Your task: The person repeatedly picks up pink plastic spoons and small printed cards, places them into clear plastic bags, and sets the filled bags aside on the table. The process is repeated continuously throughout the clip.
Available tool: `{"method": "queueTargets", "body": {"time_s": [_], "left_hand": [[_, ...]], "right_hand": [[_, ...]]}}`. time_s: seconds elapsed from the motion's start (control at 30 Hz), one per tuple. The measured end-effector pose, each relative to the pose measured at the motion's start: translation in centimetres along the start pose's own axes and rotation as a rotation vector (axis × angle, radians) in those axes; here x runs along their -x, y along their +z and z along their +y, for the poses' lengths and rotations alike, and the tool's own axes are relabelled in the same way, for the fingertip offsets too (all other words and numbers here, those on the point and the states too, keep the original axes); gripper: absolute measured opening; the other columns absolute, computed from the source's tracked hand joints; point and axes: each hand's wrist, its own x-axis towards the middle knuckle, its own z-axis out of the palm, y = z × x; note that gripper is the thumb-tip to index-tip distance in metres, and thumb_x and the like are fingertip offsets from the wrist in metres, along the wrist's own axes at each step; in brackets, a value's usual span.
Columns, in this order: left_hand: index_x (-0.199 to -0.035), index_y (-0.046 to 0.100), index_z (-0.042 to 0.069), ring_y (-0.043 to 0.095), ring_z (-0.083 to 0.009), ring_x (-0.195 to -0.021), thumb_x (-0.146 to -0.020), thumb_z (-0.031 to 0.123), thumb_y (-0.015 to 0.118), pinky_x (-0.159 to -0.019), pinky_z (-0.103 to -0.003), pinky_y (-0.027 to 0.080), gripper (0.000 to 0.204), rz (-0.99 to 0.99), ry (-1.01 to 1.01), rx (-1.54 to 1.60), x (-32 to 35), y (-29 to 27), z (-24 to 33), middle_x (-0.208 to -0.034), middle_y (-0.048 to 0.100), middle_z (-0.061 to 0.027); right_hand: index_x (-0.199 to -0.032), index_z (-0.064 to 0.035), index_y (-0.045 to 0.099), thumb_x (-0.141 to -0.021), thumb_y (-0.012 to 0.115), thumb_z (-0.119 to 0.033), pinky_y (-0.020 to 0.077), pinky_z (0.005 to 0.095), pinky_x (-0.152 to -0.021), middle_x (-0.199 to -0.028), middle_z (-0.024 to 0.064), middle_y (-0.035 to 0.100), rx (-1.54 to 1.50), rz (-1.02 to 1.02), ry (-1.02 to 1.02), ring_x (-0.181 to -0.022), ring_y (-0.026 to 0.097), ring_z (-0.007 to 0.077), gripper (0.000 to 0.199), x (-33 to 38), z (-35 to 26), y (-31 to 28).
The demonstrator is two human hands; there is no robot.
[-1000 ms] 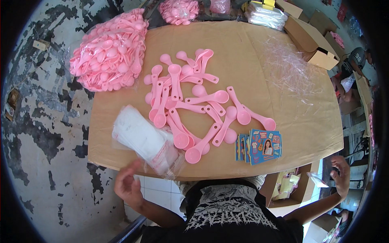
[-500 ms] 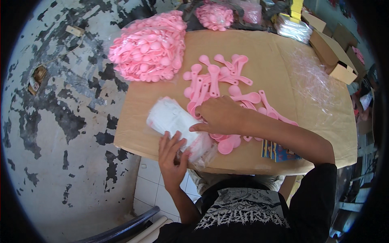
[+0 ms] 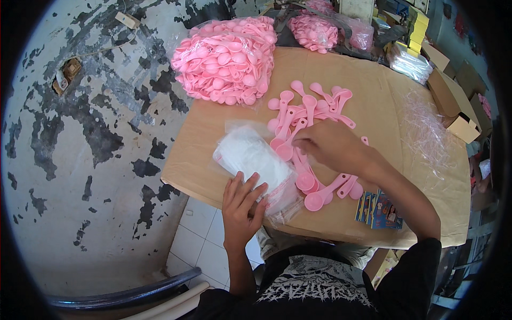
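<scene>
White plastic bags [image 3: 250, 157] in a flat pile, pressed lightly by the spread fingers of the left hand [image 3: 242, 210], not gripped. Picture cards [image 3: 385, 213] stacked just beside the right forearm, touched by neither hand. Right hand [image 3: 336, 144] curled over pink spoons [image 3: 316, 201], well apart from the left; impossible to tell if pinching one or only hovering. More spoons loose beyond the right hand, on the paper-covered counter [image 3: 194, 154]. Bags, cards and spoons already laid out within reach; judging by the unbagged spoons, plenty left to handle. Farther off, a big bulging spoon sack [image 3: 224, 64] beyond the left hand, plastic strands [image 3: 426, 130] beyond the right.
</scene>
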Motion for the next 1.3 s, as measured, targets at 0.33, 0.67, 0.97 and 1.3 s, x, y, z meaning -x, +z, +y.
{"method": "queueTargets", "body": {"time_s": [0.33,0.67,0.97,1.3], "left_hand": [[-0.14,0.033,-0.008,0.037,-0.0318,-0.135,-0.097,0.026,0.049,-0.114,-0.044,0.023,0.057,-0.153,-0.344,1.444,-0.9,2.1,11.7,-0.143,0.04,-0.022],[-0.133,0.041,-0.004,0.065,-0.0285,-0.102,-0.098,0.01,0.049,-0.091,-0.042,0.053,0.038,-0.259,-0.66,1.637,-3.5,8.2,14.2,-0.113,0.063,-0.0219],[-0.107,0.06,-0.001,0.069,-0.0262,-0.09,-0.09,0.002,0.063,-0.082,-0.038,0.059,0.018,-0.016,-0.634,1.615,-3.6,9.9,13.7,-0.098,0.069,-0.0165],[-0.106,0.06,-0.004,0.068,-0.0223,-0.093,-0.089,-0.001,0.063,-0.084,-0.033,0.057,0.017,0.148,-0.64,1.686,-5.0,10.0,14.3,-0.102,0.068,-0.0186]], "right_hand": [[-0.093,-0.0026,0.064,-0.087,0.063,-0.01,0.0475,0.035,-0.065,-0.079,0.0092,0.064,-0.475,-0.032,-0.01,-0.071,0.062,0.0242,0.01,11.5,-4.0,-4.8],[-0.093,-0.0031,0.067,-0.075,0.075,-0.017,0.0485,0.0373,-0.073,-0.085,0.0087,0.066,0.041,0.233,0.4,-0.079,0.061,0.028,0.024,22.0,1.5,-3.7],[-0.087,-0.0025,0.068,-0.076,0.076,-0.011,0.047,0.036,-0.072,-0.083,0.0095,0.067,-0.18,0.29,0.466,-0.078,0.06,0.0269,0.016,21.6,3.2,-3.0],[-0.101,0.0034,0.065,-0.093,0.06,-0.006,0.051,0.0247,-0.054,-0.079,0.0092,0.07,-0.525,0.478,0.409,-0.065,0.065,0.0093,0.013,19.2,0.3,-2.5]]}}
